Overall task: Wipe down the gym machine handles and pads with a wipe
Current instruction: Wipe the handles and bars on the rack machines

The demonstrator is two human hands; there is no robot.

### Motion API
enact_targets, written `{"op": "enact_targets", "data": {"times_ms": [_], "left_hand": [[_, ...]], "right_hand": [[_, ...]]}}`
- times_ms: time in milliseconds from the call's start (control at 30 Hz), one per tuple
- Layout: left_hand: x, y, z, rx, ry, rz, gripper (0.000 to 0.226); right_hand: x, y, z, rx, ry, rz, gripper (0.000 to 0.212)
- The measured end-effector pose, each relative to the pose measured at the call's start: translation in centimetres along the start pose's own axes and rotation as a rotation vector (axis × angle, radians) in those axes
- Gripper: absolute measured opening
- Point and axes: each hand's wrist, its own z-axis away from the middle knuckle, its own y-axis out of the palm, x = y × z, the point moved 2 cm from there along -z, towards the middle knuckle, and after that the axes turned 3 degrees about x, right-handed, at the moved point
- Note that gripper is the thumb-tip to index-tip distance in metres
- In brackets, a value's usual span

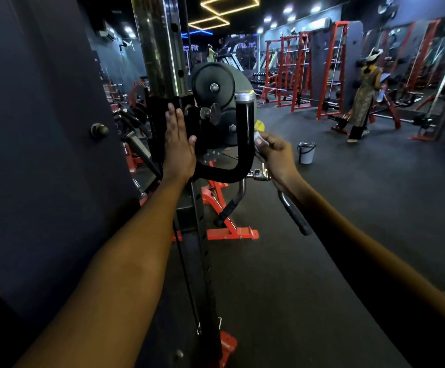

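A black curved handle [245, 144] with a silver end cap juts from the pulley carriage [216, 102] on a cable machine's upright column [160, 49]. My left hand [177, 147] presses flat with straight fingers against the black carriage bracket, left of the handle. My right hand [274, 152] pinches a small white wipe [259, 138] right beside the handle's upright part. Whether the wipe touches the handle is unclear. Below hangs a chrome cable bar with black grips [294, 213], clipped on at a metal swivel [259, 175].
A white bucket [306, 152] stands on the dark rubber floor to the right. A red bench frame [224, 216] sits behind the column. Red racks [301, 73] line the far wall, where another person [362, 99] stands. A dark wall [43, 128] closes the left side.
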Motion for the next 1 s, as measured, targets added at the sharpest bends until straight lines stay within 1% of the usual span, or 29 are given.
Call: {"op": "enact_targets", "data": {"times_ms": [133,233,333,433,500,600,700,767,900,1000], "left_hand": [[-0.5,-0.4,1.0,0.020,-0.057,-0.018,0.062],[-1.3,-0.6,3.1,0.066,-0.089,-0.067,0.060],[-2.8,-0.4,6.4,0.136,-0.090,-0.106,0.058],[-4.7,0.0,9.5,0.201,-0.175,-0.168,0.057],[-6.4,0.4,11.4,0.257,-0.247,-0.209,0.056],[-8.6,1.0,13.9,0.339,-0.290,-0.294,0.050],[-11.6,1.7,16.7,0.464,-0.363,-0.358,0.040],[-14.3,2.3,18.7,0.564,-0.394,-0.403,0.036],[-19.6,3.9,23.0,0.702,-0.389,-0.462,0.038],[-23.8,5.2,26.5,0.717,-0.387,-0.414,0.038]], "right_hand": [[-0.7,-0.9,0.7,-0.052,0.052,0.243,0.015],[-1.0,-2.0,1.6,-0.117,0.108,0.513,0.013],[-0.5,-3.3,2.9,-0.087,0.111,0.680,0.014],[-1.0,-4.9,4.2,-0.016,0.133,0.807,0.018],[-1.9,-6.6,5.2,0.036,0.178,0.861,0.018],[-1.9,-9.0,7.7,0.078,0.261,0.941,0.010],[-1.0,-11.6,11.1,0.145,0.355,1.081,0.024],[-0.1,-13.3,13.7,0.195,0.381,1.161,0.028],[1.2,-16.6,18.9,0.194,0.365,1.185,0.024],[1.6,-19.7,22.7,0.166,0.394,1.167,0.023]]}}
